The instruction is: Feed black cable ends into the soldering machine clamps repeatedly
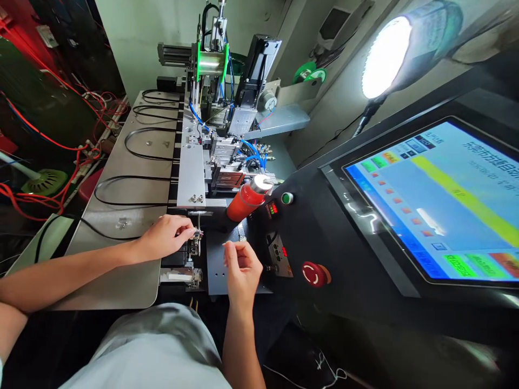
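My left hand (168, 236) is closed with its fingertips pinched at a small metal clamp fixture (195, 246) on the machine's near end. A black cable (109, 236) runs across the metal plate and under this hand, its end at the fingertips, where tiny coloured wire ends show. My right hand (244, 267) is raised over the dark base plate (217, 270), thumb and forefinger pressed together. Whatever may be between them is too small to make out. Just beyond it stands a red bottle (244, 201) with a silver cap.
More black cable loops (132, 143) lie along the metal plate (141, 162). A solder wire spool (211, 63) sits on the machine behind. To the right are a red emergency stop button (314, 274), a green button (287, 198), a touchscreen (438, 205) and a bright lamp (385, 59).
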{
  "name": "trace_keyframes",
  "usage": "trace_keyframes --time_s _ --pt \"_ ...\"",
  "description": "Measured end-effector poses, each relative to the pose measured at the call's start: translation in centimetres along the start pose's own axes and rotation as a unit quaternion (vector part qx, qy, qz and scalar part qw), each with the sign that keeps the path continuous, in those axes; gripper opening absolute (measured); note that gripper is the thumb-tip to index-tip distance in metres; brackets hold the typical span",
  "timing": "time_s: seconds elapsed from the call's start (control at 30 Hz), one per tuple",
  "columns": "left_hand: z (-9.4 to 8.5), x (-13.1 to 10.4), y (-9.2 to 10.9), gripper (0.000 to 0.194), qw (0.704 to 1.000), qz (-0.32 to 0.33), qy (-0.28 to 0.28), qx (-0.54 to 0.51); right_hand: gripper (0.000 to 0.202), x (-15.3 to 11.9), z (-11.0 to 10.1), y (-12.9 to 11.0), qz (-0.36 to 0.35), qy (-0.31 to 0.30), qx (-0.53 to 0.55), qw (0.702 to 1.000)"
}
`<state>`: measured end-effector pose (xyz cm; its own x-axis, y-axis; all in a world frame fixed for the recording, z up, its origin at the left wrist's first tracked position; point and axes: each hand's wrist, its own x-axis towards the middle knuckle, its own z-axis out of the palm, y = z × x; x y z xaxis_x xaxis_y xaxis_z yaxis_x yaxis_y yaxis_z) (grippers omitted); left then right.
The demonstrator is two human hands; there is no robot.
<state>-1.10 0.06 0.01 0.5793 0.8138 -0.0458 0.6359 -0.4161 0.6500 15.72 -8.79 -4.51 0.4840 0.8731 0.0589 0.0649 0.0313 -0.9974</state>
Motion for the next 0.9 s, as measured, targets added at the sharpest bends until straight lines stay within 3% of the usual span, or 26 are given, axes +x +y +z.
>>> trace_keyframes --time_s 0.37,0.9 --pt "0.2 0.3 0.0 0.028 0.998 -0.048 -0.031 0.014 0.032 -0.3 -0.1 0.9 0.001 -0.004 -0.012 1.0" --pt "0.2 0.4 -0.1 0.028 0.998 -0.047 -0.035 0.029 0.03 -0.3 -0.4 1.6 0.008 -0.012 -0.01 1.0"
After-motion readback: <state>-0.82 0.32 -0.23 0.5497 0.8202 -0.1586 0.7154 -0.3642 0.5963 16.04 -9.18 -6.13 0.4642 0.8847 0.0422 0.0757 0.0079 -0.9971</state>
